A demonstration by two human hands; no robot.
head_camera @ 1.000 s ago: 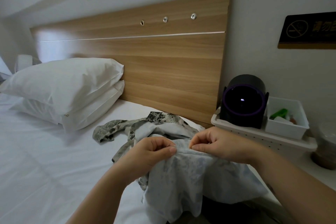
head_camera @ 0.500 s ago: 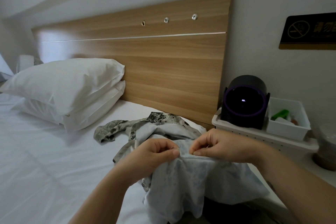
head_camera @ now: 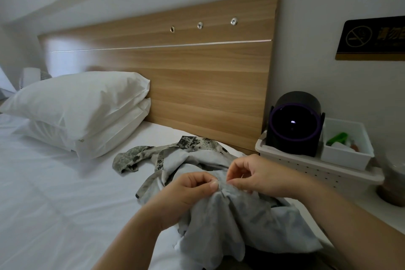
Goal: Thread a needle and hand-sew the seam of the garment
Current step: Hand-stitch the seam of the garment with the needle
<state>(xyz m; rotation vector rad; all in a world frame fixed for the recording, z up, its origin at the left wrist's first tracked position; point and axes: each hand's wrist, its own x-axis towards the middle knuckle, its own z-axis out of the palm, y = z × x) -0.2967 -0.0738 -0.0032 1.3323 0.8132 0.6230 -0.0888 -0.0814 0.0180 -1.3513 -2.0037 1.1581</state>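
A pale grey-blue garment (head_camera: 232, 226) with a dark patterned outer side lies bunched on the white bed (head_camera: 54, 204) in front of me. My left hand (head_camera: 190, 190) grips a raised fold of the cloth, thumb pressed on its top edge. Just to its right, my right hand (head_camera: 256, 176) pinches the same edge with thumb and forefinger. A thin glint between those fingers may be the needle; I cannot make it out clearly. No thread is visible.
Two stacked white pillows (head_camera: 79, 112) lie at the left against the wooden headboard (head_camera: 197, 76). To the right, a white perforated tray (head_camera: 324, 169) holds a black round device (head_camera: 294, 124) and a small white bin (head_camera: 347, 149). A dark cup (head_camera: 394, 186) stands at the far right.
Both hands have drawn closer together on the fold, and the cloth between them is more gathered. The right hand's fingers have shifted slightly left along the edge.
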